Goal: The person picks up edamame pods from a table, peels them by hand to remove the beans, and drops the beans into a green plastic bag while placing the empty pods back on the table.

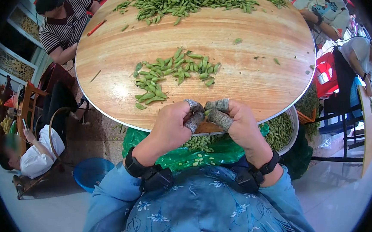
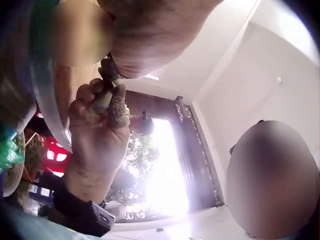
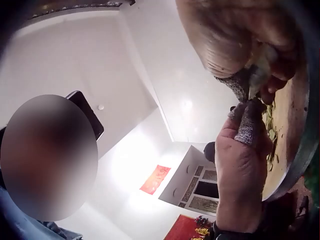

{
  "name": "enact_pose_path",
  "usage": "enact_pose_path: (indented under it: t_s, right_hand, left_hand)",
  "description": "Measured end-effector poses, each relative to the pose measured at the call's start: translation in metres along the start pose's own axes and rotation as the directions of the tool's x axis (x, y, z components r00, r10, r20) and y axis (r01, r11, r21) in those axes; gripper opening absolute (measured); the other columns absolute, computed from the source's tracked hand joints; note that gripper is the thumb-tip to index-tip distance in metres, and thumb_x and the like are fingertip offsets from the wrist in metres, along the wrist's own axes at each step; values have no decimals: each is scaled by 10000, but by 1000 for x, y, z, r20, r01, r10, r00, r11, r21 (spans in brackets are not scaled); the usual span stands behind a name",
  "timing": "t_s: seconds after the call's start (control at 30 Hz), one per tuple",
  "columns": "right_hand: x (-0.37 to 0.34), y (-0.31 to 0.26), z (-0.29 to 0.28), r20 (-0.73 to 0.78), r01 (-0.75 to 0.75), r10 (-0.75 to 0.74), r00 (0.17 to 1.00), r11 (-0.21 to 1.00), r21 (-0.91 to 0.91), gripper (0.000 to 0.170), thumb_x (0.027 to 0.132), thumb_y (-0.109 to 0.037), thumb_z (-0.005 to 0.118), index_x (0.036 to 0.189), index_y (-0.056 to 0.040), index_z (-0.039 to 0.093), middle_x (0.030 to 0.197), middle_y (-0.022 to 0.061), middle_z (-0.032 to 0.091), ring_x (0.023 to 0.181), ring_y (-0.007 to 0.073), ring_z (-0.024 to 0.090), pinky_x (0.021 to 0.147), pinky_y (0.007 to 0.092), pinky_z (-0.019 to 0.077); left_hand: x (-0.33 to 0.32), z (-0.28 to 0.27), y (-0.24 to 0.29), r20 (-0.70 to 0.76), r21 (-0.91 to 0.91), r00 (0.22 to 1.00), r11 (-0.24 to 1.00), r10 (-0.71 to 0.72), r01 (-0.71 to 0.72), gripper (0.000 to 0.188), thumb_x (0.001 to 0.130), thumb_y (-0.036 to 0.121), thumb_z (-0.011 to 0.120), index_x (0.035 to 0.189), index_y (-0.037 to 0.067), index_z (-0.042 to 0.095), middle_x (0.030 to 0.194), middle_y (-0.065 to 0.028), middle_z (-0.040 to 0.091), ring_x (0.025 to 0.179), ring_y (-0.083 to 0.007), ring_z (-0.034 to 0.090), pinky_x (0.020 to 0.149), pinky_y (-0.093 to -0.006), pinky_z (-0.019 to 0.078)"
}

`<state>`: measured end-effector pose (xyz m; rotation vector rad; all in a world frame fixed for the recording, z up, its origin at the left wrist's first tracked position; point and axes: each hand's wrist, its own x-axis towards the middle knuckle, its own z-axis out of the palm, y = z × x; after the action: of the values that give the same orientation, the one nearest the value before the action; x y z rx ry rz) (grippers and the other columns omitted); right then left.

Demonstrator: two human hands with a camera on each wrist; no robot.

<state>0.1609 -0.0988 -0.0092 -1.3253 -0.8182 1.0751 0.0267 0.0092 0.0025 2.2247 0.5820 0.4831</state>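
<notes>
At the near edge of the round wooden table, my left hand and right hand meet fingertip to fingertip. Grey knitted covers wrap the thumb and forefinger of each. Between them is a green soybean pod, mostly hidden by the fingers. The right hand grips the pod in the left wrist view, and the left hand's covered fingertips pinch at its end. Beyond the hands lies a loose group of soybean pods.
A large heap of pods covers the table's far side. Below the edge, shelled beans lie on green plastic. A white basket of beans stands right, a blue basin left on the floor. Several people sit around.
</notes>
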Motion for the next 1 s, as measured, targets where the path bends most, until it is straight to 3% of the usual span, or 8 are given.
enact_pose_path:
  t_s: [0.1, 0.17, 0.3, 0.47, 0.6, 0.73, 0.8, 1.0]
  right_hand:
    - [-1, 3, -1, 14, 65, -67, 998, 992, 108, 190, 765, -57, 570, 933, 29, 552, 804, 54, 593, 749, 99, 537, 681, 226, 436]
    - [-2, 3, -3, 7, 160, -160, 987, 982, -105, 155, 759, -50, 577, 897, 20, 566, 783, 57, 597, 730, 98, 540, 664, 231, 444]
    - [-11, -13, 4, -17, 213, -221, 975, 955, -204, 125, 758, -38, 570, 873, 10, 573, 763, 45, 596, 704, 99, 539, 632, 234, 444]
    - [-10, -17, -2, 115, 227, -204, 972, 938, -261, 127, 755, -13, 558, 878, 11, 574, 769, 41, 591, 703, 98, 542, 629, 232, 443]
    - [-10, -12, 3, 101, 157, -153, 983, 987, -34, 159, 762, -22, 557, 917, 17, 564, 843, 45, 583, 724, 105, 536, 645, 244, 447]
    - [-12, -13, -1, -12, 133, -140, 990, 958, -253, 193, 781, -52, 552, 966, 5, 553, 898, 50, 577, 759, 118, 542, 674, 242, 449]
    - [-11, 3, -7, 14, -21, 18, 1000, 962, 273, 209, 795, -79, 545, 992, -9, 547, 899, 36, 576, 785, 116, 543, 690, 240, 449]
    - [-16, 0, 9, 53, -56, 39, 998, 929, 367, 184, 806, -110, 545, 968, -25, 558, 863, -1, 575, 723, 62, 506, 631, 184, 405]
  left_hand:
    - [-2, -4, 5, 58, -193, 998, 981, -21, 32, 139, 763, 48, 531, 891, -5, 518, 730, -109, 570, 656, -176, 552, 580, -269, 427]
    - [0, -10, 4, 205, -234, 978, 972, 40, 10, 138, 780, 82, 495, 892, 2, 483, 755, -200, 546, 704, -335, 540, 597, -360, 416]
    - [0, -8, -1, 376, -244, 926, 968, 36, 62, 148, 791, 110, 481, 893, 3, 477, 769, -217, 533, 725, -360, 523, 606, -370, 406]
    - [-3, -14, 0, 435, -506, 894, 851, 111, 141, 173, 831, 104, 476, 978, 20, 510, 759, -24, 558, 724, -63, 454, 655, -228, 401]
    - [-8, -11, 4, 522, -733, 852, 495, -29, 466, 133, 832, 122, 494, 943, 60, 535, 800, 42, 532, 696, -25, 448, 595, -180, 385]
    - [-16, -15, 9, 483, -695, 813, 422, -326, 582, 98, 827, 113, 504, 897, 50, 531, 770, 51, 516, 623, -12, 424, 514, -168, 356]
    - [-18, -8, 2, 283, -834, 924, 410, -258, 370, 58, 819, 95, 515, 856, 52, 529, 737, 56, 505, 576, 2, 394, 461, -158, 320]
    - [-21, -2, 4, 229, -850, 938, 415, -261, 323, 47, 796, 57, 539, 836, 33, 530, 728, 38, 517, 621, -17, 434, 525, -168, 359]
